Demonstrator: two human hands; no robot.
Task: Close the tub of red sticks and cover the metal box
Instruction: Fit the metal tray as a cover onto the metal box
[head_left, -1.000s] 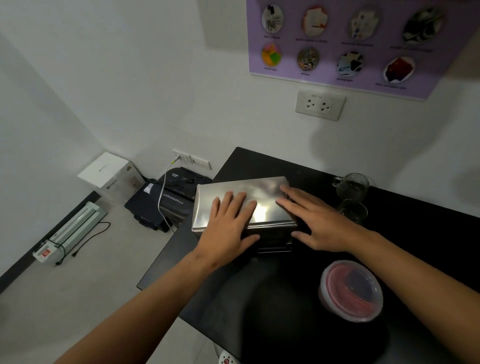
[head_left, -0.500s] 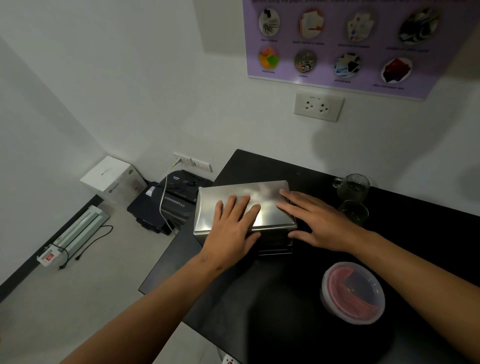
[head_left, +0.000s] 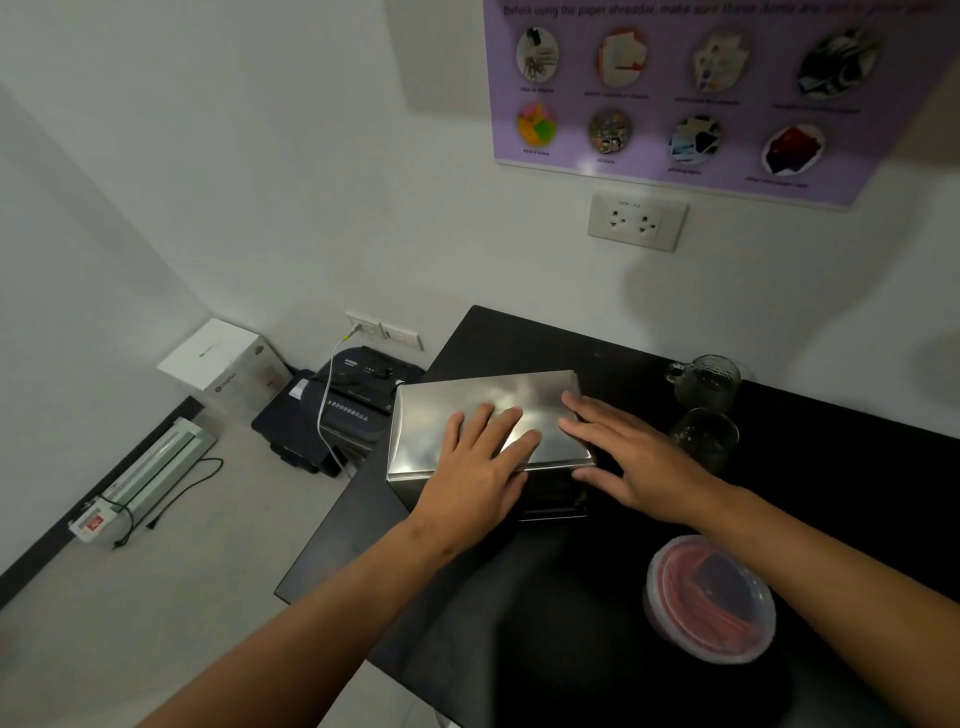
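A shiny metal box (head_left: 431, 441) stands near the left edge of the black table (head_left: 519, 597), with its flat lid lying on top. My left hand (head_left: 478, 467) rests flat on the lid's near middle, fingers spread. My right hand (head_left: 628, 457) lies flat on the lid's right end, fingers reaching over its edge. A round clear tub of red sticks (head_left: 709, 597) sits at the near right of the table with a clear lid on it, apart from both hands.
Two glass cups (head_left: 706, 379) stand right of the box near the wall. On the floor to the left are a black shredder (head_left: 358, 400) with a white cable, a white carton (head_left: 223, 358) and a laminator (head_left: 150, 462).
Both hands stay flat on the lid. The view has shifted slightly; the hands and the box have barely moved.
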